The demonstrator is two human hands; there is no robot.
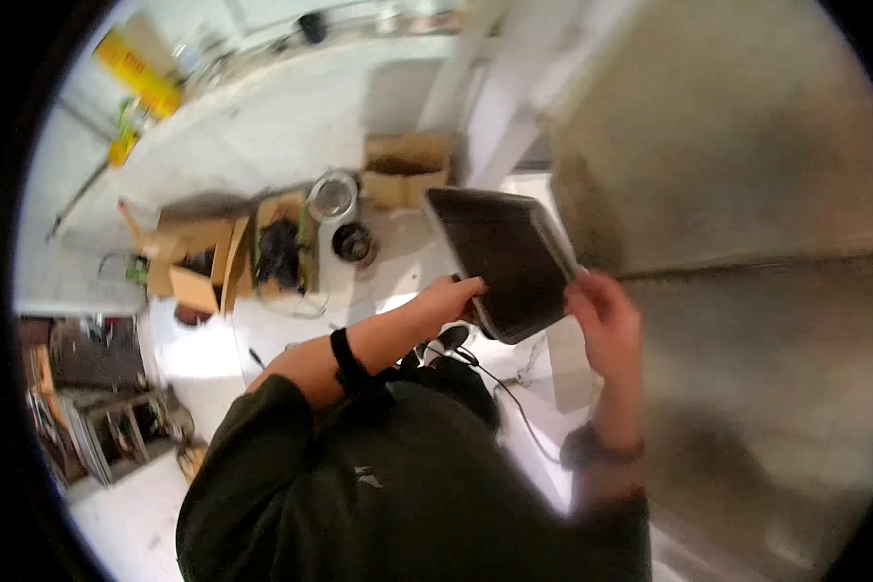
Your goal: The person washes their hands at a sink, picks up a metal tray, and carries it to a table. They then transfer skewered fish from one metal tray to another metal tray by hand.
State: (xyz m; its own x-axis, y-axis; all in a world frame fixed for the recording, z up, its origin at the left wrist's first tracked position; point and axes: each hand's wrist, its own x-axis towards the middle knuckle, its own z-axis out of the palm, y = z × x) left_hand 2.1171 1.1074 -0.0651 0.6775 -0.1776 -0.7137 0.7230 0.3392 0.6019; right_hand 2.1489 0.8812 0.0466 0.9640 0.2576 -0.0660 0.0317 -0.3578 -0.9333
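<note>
A dark rectangular tray (504, 257) with a lighter raised rim is held up in front of me, tilted. My left hand (451, 299) grips its near left edge, the thumb over the rim and the other fingers mostly hidden beneath. At the tray's right edge, my right hand (606, 315) has its fingers closed in a pinch on the rim. Nothing can be made out lying in the tray.
Close on the right stands a large greyish metal surface (747, 369) with a horizontal seam. Cardboard boxes (407, 184), a round metal pot (333, 198) and a dark round container (354, 242) sit on the floor. A black cable (524, 412) runs near my feet.
</note>
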